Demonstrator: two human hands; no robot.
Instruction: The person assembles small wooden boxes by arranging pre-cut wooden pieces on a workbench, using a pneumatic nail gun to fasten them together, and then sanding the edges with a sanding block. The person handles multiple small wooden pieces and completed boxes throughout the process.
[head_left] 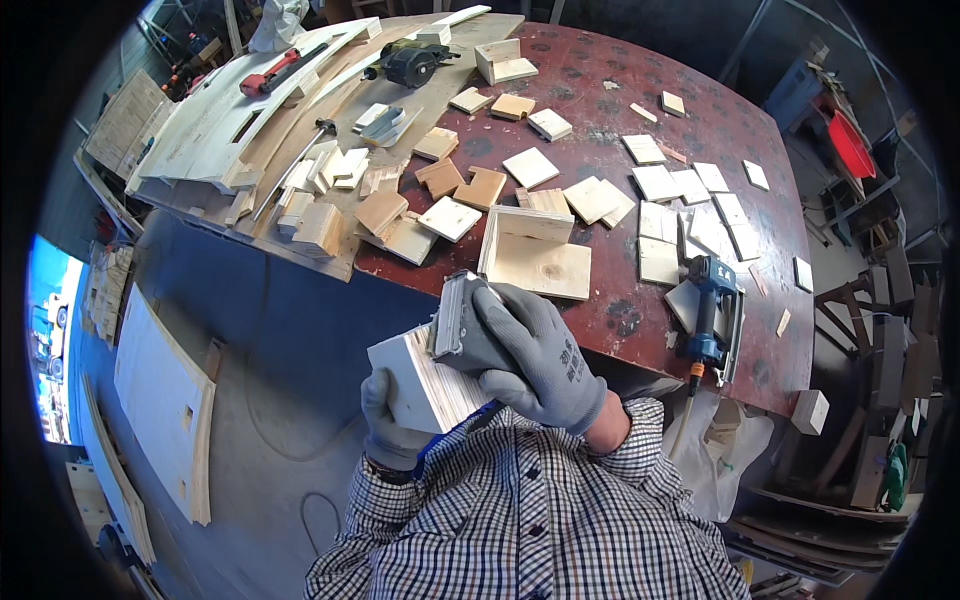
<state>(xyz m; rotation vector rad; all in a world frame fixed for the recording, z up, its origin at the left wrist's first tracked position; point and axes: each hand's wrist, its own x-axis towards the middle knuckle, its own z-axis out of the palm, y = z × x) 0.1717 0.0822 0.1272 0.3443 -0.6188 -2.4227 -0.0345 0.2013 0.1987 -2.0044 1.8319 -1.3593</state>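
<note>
My left hand (393,425), in a grey glove, grips a plywood block (420,380) in front of my chest, its layered edge turned up and to the right. My right hand (540,355), gloved too, is wrapped over a dark grey hand sanding block (468,335) with a pale metal-like rim. The sanding block rests against the upper layered edge of the plywood. My right fingers hide part of it. Just beyond my hands, an L-shaped wooden piece (540,262) stands at the table's near edge.
The dark red table (600,130) holds several loose wooden squares (655,183) and notched pieces (480,188). A blue nail gun (710,310) with a hose lies at right. Farther left are a dark power tool (410,65), a red tool (280,75) and long boards (225,120).
</note>
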